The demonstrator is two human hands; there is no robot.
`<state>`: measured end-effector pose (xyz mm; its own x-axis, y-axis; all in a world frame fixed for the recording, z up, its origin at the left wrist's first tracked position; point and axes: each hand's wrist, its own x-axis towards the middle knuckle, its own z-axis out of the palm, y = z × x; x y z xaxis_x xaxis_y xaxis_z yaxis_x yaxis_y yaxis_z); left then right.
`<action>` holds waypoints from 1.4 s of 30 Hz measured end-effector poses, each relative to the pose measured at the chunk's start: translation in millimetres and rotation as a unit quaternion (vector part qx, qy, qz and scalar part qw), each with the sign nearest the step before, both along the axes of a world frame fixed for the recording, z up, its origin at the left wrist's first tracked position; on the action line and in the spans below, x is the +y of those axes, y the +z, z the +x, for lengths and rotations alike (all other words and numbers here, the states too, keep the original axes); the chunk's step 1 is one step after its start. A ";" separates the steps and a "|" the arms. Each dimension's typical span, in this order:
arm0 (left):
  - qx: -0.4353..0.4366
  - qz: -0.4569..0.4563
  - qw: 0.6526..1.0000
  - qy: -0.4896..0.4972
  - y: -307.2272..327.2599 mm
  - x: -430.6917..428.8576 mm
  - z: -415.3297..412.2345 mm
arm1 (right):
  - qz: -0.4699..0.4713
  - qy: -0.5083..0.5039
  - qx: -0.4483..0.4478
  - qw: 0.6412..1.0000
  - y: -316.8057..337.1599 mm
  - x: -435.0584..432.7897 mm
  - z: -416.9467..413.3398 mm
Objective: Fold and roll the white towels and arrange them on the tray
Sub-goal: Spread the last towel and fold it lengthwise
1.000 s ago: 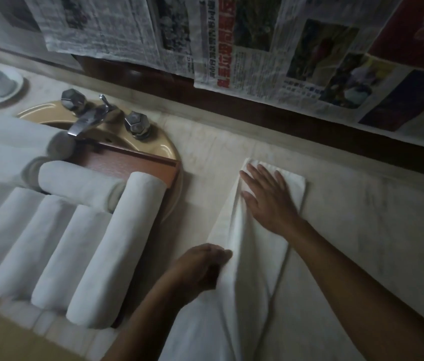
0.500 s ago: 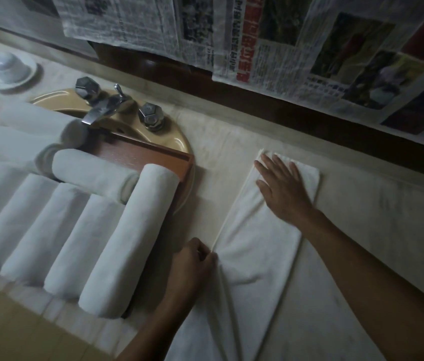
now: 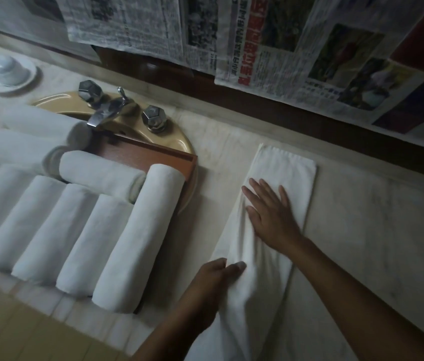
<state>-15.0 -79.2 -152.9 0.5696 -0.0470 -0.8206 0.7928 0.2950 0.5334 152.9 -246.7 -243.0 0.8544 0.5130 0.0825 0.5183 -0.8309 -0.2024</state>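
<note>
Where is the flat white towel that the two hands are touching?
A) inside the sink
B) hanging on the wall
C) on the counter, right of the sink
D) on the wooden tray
C: the folded towel lies flat on the counter right of the sink, the right hand spread on it, the left hand at its edge.
</note>
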 end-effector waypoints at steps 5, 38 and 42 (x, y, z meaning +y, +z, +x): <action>-0.059 0.277 0.958 -0.054 -26.0 18.7 -29.7 | -0.018 0.003 0.007 1.000 2.2 -2.8 2.2; -0.034 0.448 0.892 -0.039 -32.7 1.3 -112.4 | 0.033 0.077 -0.002 0.996 0.8 -5.0 -64.4; -0.035 0.468 0.881 -0.056 -30.7 4.8 -112.7 | 0.012 0.025 -0.020 0.999 11.5 4.0 -79.0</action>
<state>-127.7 -74.5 -183.6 0.6553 0.5723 -0.4931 0.7445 -0.3785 0.5500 73.9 -242.7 -231.5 0.8237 0.5521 0.1290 0.5669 -0.7992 -0.1999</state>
